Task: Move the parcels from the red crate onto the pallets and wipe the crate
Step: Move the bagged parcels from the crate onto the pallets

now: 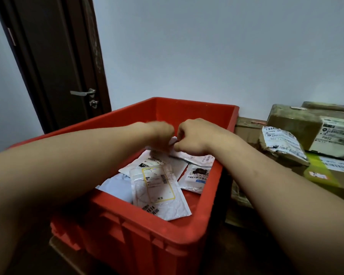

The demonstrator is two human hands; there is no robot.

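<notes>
Parcels point(157, 185) lie in the crate point(167, 235) just below my grip. My right hand point(193, 135) pinches a white parcel point(172, 140); my left hand point(159, 133), blurred, curls beside it, hold unclear.

Way in is from above: the red crate point(139, 233) stands open-topped at centre frame, walled all round. Both forearms cross the near rim, and the left hand point(159, 133) and right hand point(191, 135) bunch over a white packet point(172, 140) at the far end. Overlapping parcels point(159, 187) cover the bottom, with bare red at the lower right. Cardboard boxes point(298, 124) crowd the right side, a narrow dark gap between them and the crate.
</notes>
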